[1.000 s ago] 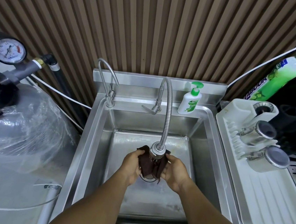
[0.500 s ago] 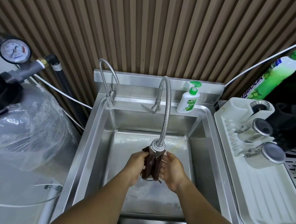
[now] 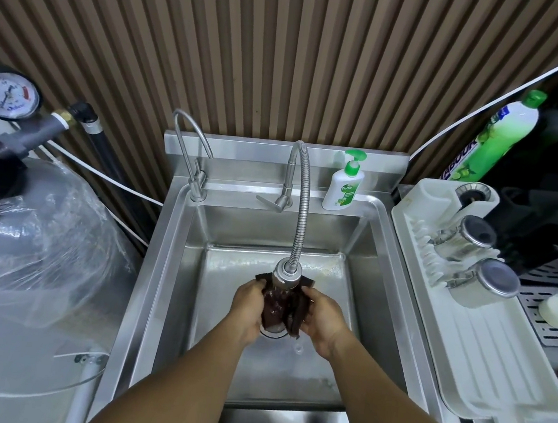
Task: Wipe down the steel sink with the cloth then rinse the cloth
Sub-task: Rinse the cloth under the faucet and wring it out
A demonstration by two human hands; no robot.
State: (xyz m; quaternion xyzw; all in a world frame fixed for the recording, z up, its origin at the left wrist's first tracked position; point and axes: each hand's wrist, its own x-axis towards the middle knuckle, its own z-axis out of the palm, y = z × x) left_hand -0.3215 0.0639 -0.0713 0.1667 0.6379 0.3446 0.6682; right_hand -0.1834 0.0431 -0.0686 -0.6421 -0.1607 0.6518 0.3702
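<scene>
A dark brown cloth [image 3: 282, 310] hangs bunched between my two hands inside the steel sink [image 3: 175, 269], right above the drain. My left hand [image 3: 249, 308] grips its left side and my right hand [image 3: 323, 319] grips its right side. The spray head of the flexible steel faucet [image 3: 285, 277] sits just above the cloth, and water runs from it onto the wet fabric. Part of the cloth's upper edge is hidden behind the spray head.
A second, thin gooseneck tap [image 3: 190, 154] stands at the sink's back left. A hand-soap pump bottle [image 3: 344, 183] sits on the back ledge. A white drying rack [image 3: 483, 353] with two steel cups lies to the right, a plastic-wrapped tank [image 3: 36, 248] to the left.
My hands have shifted the cloth under the running water, spreading and regathering it between them. The camera view has drifted slightly; the faucet has stayed in place.
</scene>
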